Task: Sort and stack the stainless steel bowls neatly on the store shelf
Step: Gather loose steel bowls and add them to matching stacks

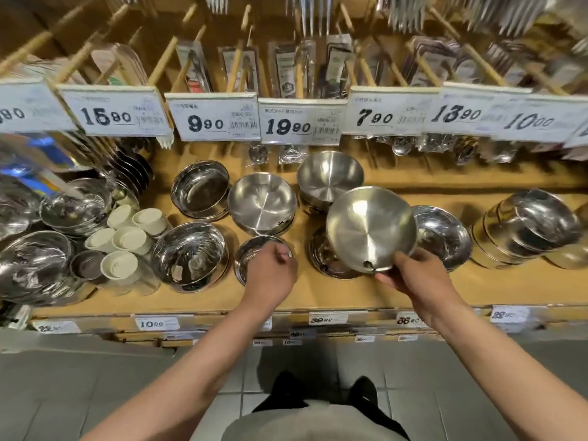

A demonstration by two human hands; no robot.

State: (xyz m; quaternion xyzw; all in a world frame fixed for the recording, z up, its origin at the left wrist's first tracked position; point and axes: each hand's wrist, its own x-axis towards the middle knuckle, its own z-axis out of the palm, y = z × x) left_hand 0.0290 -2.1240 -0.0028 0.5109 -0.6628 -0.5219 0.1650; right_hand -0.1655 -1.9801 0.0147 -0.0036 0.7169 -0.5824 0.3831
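Note:
My right hand [410,275] grips the near rim of a matte steel bowl [370,229], tilted up above a shiny bowl [321,256] lying on the wooden shelf [334,294]. My left hand [270,272] rests on a small shiny bowl [254,253] at the shelf's front middle, fingers curled over its rim. Behind stand a matte bowl stack [262,203], another matte stack [329,175], and a shiny stack [200,189]. A large shiny bowl stack [189,256] sits to the left of my left hand.
More shiny bowls [442,235] and a tall stack [528,227] stand at the right. White cups [130,240] and more steel bowls [35,262] crowd the left. Price tags [299,125] hang above, with packaged utensils [286,68] on pegs. Shelf edge carries price labels [154,323].

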